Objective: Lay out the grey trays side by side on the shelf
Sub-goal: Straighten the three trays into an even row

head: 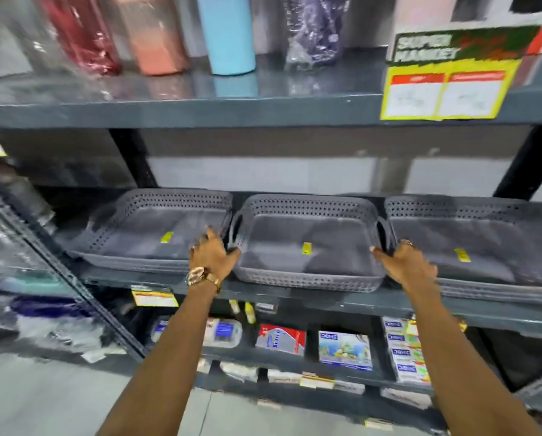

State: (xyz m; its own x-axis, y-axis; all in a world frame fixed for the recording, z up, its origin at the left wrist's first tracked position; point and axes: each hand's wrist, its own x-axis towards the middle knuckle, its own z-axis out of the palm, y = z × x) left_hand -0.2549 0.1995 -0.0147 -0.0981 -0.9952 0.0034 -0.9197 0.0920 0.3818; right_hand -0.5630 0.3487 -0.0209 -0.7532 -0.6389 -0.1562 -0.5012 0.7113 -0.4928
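Observation:
Three grey perforated trays stand in a row on the dark middle shelf (pixel 295 297). The left tray (pixel 144 234) and the right tray (pixel 483 243) flank the middle tray (pixel 307 237); each carries a small yellow sticker. My left hand (pixel 211 256), with a gold watch at the wrist, grips the middle tray's left handle. My right hand (pixel 411 265) holds its right handle, thumb on the rim. The middle tray's front edge slightly overhangs the shelf lip. The right tray seems to rest on another tray beneath it.
The shelf above holds tall bottles, among them a light blue bottle (pixel 229 33) and a red one, plus a yellow price sign (pixel 446 89). Below are boxed goods (pixel 345 350) and price tags. Black uprights (pixel 131 158) frame the bay.

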